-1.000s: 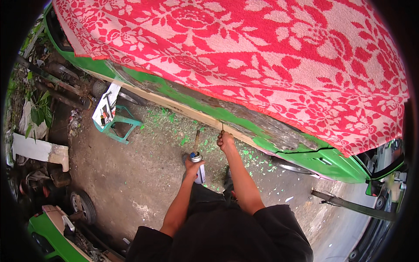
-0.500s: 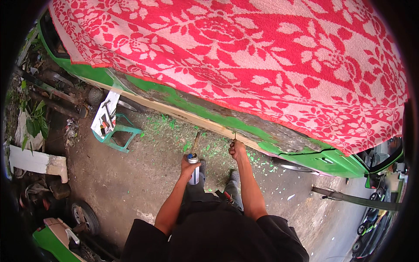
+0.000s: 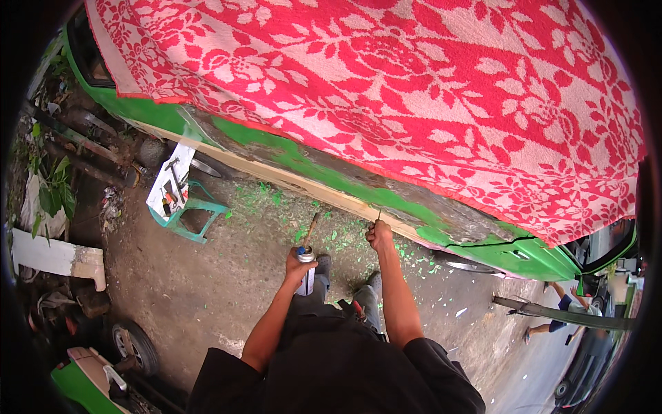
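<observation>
My left hand [image 3: 298,265] grips a small gas torch canister [image 3: 305,265] whose nozzle points up toward the car's lower side. My right hand [image 3: 380,235] holds a thin scraper [image 3: 378,215] with its tip against the stripped sill of the green car [image 3: 386,200]. The sill shows bare metal and tan filler where paint is gone. A red and white floral blanket [image 3: 414,90] drapes over the car's body above. Green paint flakes [image 3: 324,234] litter the ground under the hands.
A green plastic stool [image 3: 189,210] carrying a white board with tools [image 3: 170,183] stands at the left. Scrap parts, a white panel [image 3: 52,255] and a small wheel [image 3: 134,345] lie at the lower left. Another person [image 3: 555,314] walks at the right.
The view has shifted so the car and stool sit further right and lower. My hands stay at the sill, torch in the left, scraper in the right.
</observation>
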Tool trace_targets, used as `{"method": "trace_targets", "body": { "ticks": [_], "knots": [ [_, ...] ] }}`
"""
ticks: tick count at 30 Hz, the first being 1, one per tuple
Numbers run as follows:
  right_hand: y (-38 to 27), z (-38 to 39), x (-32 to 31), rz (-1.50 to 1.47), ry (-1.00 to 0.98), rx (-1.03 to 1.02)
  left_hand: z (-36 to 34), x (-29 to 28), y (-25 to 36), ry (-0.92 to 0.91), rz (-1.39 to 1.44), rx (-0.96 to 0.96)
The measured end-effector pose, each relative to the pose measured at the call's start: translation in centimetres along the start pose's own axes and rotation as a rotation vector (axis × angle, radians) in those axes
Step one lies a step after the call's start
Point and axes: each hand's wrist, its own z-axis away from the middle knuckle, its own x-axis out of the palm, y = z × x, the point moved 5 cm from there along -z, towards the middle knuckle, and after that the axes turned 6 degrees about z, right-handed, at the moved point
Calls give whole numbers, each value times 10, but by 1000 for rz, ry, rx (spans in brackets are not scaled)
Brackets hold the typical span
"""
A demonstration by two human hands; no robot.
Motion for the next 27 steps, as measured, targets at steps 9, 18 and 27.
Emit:
{"method": "trace_targets", "body": {
  "ticks": [9,18,27],
  "knots": [
    [20,18,12,0,-41,27,-5,-17,11,6,70,3],
    [21,16,-20,113,-124,-8,-7,-1,19,-24,-67,-20],
    [35,27,7,-113,-109,-17,-22,1,12,-90,-178,12]
  ]
}}
